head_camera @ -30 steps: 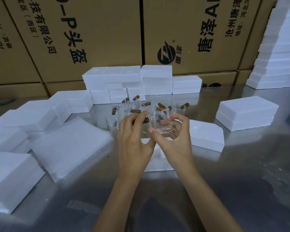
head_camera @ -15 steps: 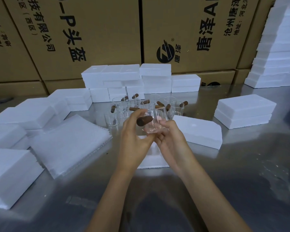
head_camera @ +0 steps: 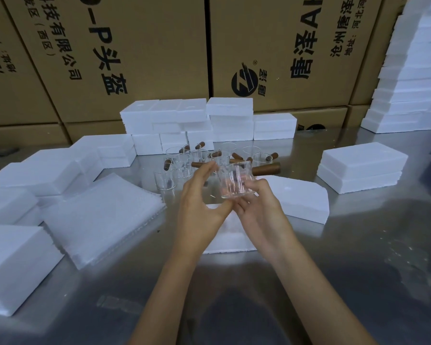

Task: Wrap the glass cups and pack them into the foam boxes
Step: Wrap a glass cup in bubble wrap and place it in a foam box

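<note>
Both hands point(head_camera: 230, 207) cradling ribbed glass cup point(head_camera: 236, 180), above foam box point(head_camera: 230, 241)

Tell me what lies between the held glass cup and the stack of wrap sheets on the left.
Only the left hand. The glass cup is held up in both hands, the right hand under it, and bare steel table runs to the wrap sheets.

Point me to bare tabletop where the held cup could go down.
Free: the steel table near right, in front of the two-box foam stack; also the near centre between the forearms. Crowded: the glass cups behind the held cup, the wrap sheets and foam boxes left.
</note>
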The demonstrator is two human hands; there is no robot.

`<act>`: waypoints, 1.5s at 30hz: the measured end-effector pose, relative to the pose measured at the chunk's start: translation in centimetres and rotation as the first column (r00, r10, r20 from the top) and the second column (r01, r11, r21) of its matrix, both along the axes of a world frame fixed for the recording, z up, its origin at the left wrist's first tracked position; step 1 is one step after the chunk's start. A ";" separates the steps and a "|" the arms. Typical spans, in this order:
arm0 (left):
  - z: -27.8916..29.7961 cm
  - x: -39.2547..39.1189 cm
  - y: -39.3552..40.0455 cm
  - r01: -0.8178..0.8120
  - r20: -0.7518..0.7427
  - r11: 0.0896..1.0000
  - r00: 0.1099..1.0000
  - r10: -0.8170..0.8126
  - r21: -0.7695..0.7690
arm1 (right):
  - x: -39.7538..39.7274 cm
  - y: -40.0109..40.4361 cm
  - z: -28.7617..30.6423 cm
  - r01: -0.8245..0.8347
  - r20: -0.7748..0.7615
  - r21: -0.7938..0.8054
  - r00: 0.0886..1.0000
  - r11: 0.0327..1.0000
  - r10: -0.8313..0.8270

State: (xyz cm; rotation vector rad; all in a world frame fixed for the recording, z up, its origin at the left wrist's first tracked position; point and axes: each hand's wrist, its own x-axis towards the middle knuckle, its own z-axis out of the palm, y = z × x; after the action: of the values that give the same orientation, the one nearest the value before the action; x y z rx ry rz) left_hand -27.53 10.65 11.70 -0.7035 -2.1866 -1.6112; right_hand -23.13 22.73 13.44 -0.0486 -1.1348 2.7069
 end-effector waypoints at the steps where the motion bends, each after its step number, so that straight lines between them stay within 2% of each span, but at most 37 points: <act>1: 0.0 0.0 0.0 0.016 0.005 1.000 1.000 -0.016 0.008 | 0.1 0.1 0.1 -0.049 -0.001 -0.020 0.999 0.999 0.049; 3: 0.0 0.0 -0.1 0.050 0.016 0.998 0.999 -0.051 0.048 | 0.3 0.2 0.3 -0.093 -0.004 -0.018 0.996 0.995 0.093; 5: 0.2 0.0 -0.1 0.053 0.035 0.996 0.998 -0.056 0.071 | 0.2 0.4 0.3 -0.067 0.018 0.034 0.998 0.997 0.066; 7: 0.3 0.0 -0.2 0.049 0.048 0.996 0.997 -0.052 0.069 | -0.1 0.9 0.3 0.062 0.044 0.170 0.997 0.984 -0.070; 9: 0.1 -0.1 -0.4 0.042 0.047 0.998 0.998 -0.044 0.049 | -0.3 1.6 0.2 0.243 0.033 0.337 0.963 0.910 -0.269; 11: -0.1 -0.1 -0.6 0.030 0.031 0.999 0.999 -0.030 -0.011 | -0.1 2.7 0.0 0.329 -0.002 0.429 0.932 0.841 -0.364; 19: -0.3 0.2 -0.3 -0.006 0.033 0.988 0.999 0.011 -0.157 | -0.2 3.4 -0.8 0.344 -0.092 0.425 0.937 0.837 -0.338; 27: -0.8 -0.6 -0.4 -0.075 -0.024 0.994 0.997 0.073 -0.083 | -0.1 3.2 -0.7 0.310 -0.186 0.408 0.949 0.859 -0.254; 33: -0.7 -0.9 -0.6 -0.083 -0.037 0.994 0.996 0.081 -0.068 | -0.1 3.0 -0.6 0.250 -0.175 0.445 0.966 0.860 -0.190; 36: -0.7 -0.9 -0.8 -0.014 0.043 1.000 0.999 0.015 -0.017 | 0.1 3.0 -0.4 0.234 -0.156 0.450 0.971 0.862 -0.182; 40: -0.1 -0.6 -0.8 0.120 0.162 0.990 0.978 -0.131 0.072 | 0.3 3.1 -0.3 0.267 -0.131 0.508 0.964 0.819 -0.233; 43: 0.4 -0.2 -0.5 0.067 0.209 0.981 0.972 -0.105 0.180 | 0.2 3.1 -0.3 0.270 -0.107 0.561 0.961 0.783 -0.255; 45: 0.5 0.0 -0.1 -0.008 0.228 0.968 0.972 -0.052 0.252 | 0.1 2.9 -0.6 0.269 -0.107 0.669 0.957 0.693 -0.268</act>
State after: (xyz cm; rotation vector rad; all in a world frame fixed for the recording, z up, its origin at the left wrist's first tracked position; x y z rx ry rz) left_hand -27.54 10.53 12.25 -0.4866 -2.0761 -2.0275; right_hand -23.05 25.67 12.86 -0.0912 -1.8795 1.8912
